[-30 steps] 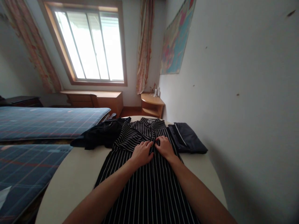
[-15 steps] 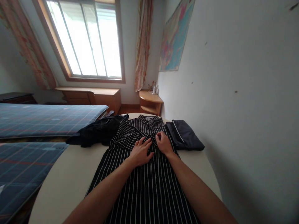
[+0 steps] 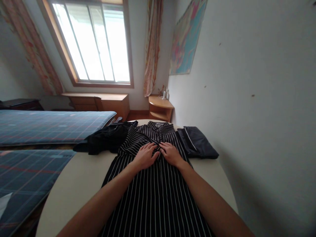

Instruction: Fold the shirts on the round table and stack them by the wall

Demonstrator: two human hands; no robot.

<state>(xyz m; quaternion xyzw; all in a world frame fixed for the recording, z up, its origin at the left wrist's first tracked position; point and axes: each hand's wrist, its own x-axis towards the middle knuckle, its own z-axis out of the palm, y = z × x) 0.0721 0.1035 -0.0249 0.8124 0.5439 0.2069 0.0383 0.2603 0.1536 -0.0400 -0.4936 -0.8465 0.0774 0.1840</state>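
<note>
A black dress with white stripes (image 3: 158, 194) lies lengthwise on the pale round table (image 3: 76, 177), its collar at the far end. Its left sleeve is folded in over the bodice. My left hand (image 3: 145, 156) lies flat on the gathered cloth at the waist, fingers apart. Close beside it, my right hand (image 3: 171, 154) rests on the same waist area with its fingers stretched out. The two hands nearly meet at the middle of the dress. Any cloth under the fingertips is hidden.
Folded dark clothing (image 3: 197, 142) sits to the right of the dress, and a loose dark garment (image 3: 106, 135) lies to its left. A white wall (image 3: 259, 138) stands close on the right. Plaid mattresses (image 3: 49, 128) are beyond the left table edge.
My right hand has gone from a pinch at the waist to lying with fingers extended. My left hand has shifted slightly left and up. The camera view has turned a little.
</note>
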